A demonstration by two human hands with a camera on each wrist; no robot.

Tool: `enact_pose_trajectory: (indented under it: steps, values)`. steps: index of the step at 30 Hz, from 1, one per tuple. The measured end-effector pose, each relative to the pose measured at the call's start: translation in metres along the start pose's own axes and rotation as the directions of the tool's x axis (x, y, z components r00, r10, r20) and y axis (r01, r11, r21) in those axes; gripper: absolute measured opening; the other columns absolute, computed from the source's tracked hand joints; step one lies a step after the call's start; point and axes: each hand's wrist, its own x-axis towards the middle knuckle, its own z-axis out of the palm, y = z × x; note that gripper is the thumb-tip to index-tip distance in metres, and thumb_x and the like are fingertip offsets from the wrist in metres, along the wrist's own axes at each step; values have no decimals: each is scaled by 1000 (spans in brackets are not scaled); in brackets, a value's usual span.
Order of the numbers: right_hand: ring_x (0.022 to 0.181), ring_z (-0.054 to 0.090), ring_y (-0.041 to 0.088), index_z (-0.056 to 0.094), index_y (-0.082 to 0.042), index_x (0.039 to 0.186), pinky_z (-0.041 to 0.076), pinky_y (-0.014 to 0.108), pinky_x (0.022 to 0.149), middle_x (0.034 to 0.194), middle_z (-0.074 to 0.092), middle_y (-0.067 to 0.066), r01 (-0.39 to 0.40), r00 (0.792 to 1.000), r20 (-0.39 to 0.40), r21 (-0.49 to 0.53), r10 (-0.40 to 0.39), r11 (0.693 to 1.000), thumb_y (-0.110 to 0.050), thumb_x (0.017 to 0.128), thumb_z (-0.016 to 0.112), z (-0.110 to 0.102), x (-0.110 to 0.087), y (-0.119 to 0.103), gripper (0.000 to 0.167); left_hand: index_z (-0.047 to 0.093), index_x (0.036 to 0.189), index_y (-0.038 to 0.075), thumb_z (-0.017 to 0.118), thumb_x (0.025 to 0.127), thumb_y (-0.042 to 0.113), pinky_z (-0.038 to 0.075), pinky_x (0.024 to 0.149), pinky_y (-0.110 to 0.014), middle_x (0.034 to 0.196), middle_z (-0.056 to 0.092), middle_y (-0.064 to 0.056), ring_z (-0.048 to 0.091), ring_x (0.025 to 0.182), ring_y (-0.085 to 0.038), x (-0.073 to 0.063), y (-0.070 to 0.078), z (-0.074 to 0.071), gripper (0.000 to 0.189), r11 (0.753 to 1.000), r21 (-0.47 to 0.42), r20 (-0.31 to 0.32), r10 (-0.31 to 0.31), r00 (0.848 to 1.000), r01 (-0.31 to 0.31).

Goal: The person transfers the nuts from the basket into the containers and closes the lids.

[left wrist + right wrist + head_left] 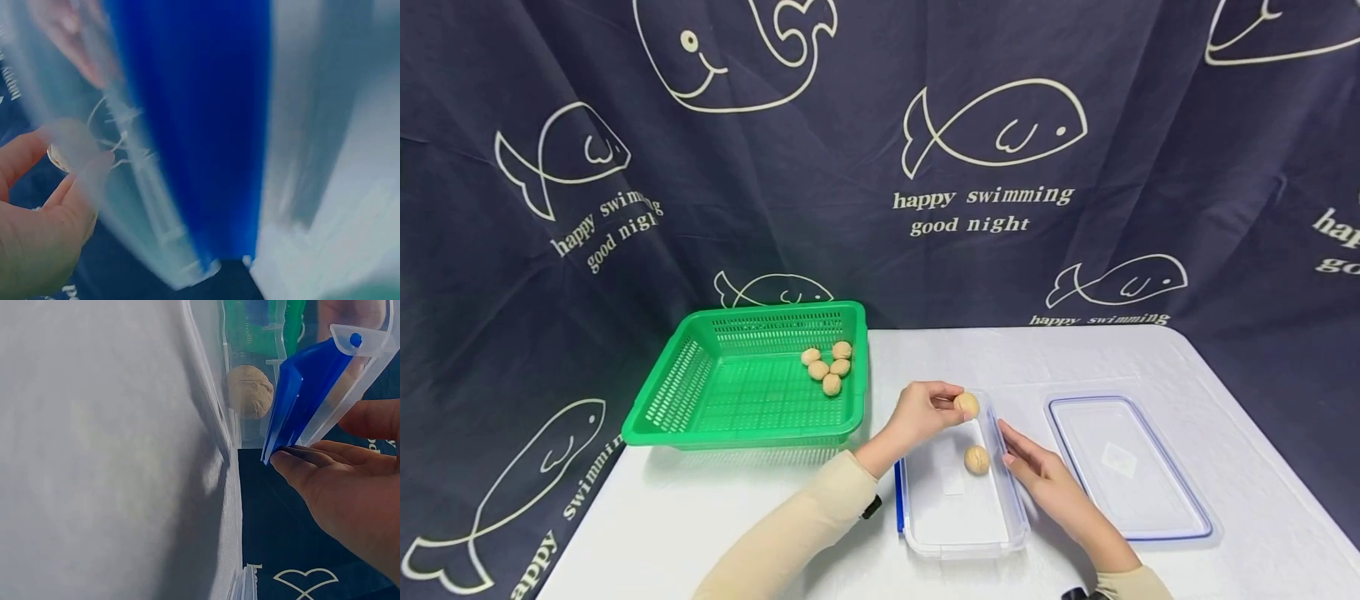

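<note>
Box (966, 549) between green basket (745, 396) and lid (1142, 487)

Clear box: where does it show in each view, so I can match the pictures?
Head: clear box, below and right of centre.
Left wrist: close and blurred, its blue latch running down the middle from the top edge.
Right wrist: upper right, clear box cut off by the top edge.
Shared landmark: dark printed cloth.

Head view bright, clear, soft shadows on desk (647, 533); left wrist blurry, blue latch (200, 125) smeared; right wrist dimmer.
</note>
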Motion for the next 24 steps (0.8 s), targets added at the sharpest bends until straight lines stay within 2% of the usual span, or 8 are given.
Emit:
enact_pose_trajectory:
  steps: [4,8,9,12,15,16,17,24]
  values:
    - [134,30,37,34,8,144,29,6,97,147,34,26,11,1000,0,-4,-11,1000,-13,101,50,-1,0,0,51,71,103,-4,79,76,1,55,66,-18,90,73,-12,70,79,-15,3,-13,13,28,1000,21,-19,-10,1000,10]
    - [135,29,35,34,7,145,29,7,97,148,34,25,1,1000,-2,14,-1,1000,-13,101,50,0,0,0,51,71,101,-5,79,77,2,55,66,-17,85,73,-8,68,75,-9,5,-24,21,26,998,61,-21,-5,1000,6]
    - [135,29,36,34,7,145,29,7,98,148,34,25,1,1000,-1,15,-1,1000,-13,101,50,0,0,0,51,72,100,-3,79,77,4,54,64,-16,83,72,-5,67,73,-6,6,-31,23,25,996,87,-24,28,999,-26]
    - [135,30,36,34,7,145,29,8,98,148,34,24,2,1000,-1,13,-2,1000,-13,101,50,0,-1,-2,51,71,99,-4,79,78,4,54,62,-16,80,71,-3,65,70,-3,6,-37,25,23,993,115,-20,39,999,-36]
    - [135,31,37,34,7,145,29,8,98,147,34,25,11,1000,-4,1,-11,1000,-13,101,50,0,-1,-2,51,71,100,-5,78,78,2,54,63,-15,82,72,-6,66,72,-5,7,-40,28,24,994,112,-16,16,1000,-14]
    - [134,31,37,35,6,144,29,8,98,147,34,24,9,1000,-7,0,-9,1000,-13,101,50,0,-1,-2,50,70,100,-7,77,78,-1,54,64,-16,83,72,-8,67,73,-8,6,-35,28,25,995,102,-13,-18,1000,19]
    - [134,31,36,35,6,144,29,8,98,147,35,24,9,1000,-8,-1,-9,1000,-13,101,50,0,-1,-2,50,70,101,-7,77,77,-1,54,64,-17,84,72,-9,67,74,-9,7,-36,29,25,994,104,-15,-26,1000,28]
    - [135,30,35,34,6,145,30,7,97,148,33,24,-3,1000,3,-2,3,1000,-13,101,49,1,0,0,51,71,95,-5,80,76,3,53,61,-16,81,71,-7,66,71,-8,10,-39,33,23,983,176,-22,-58,998,61]
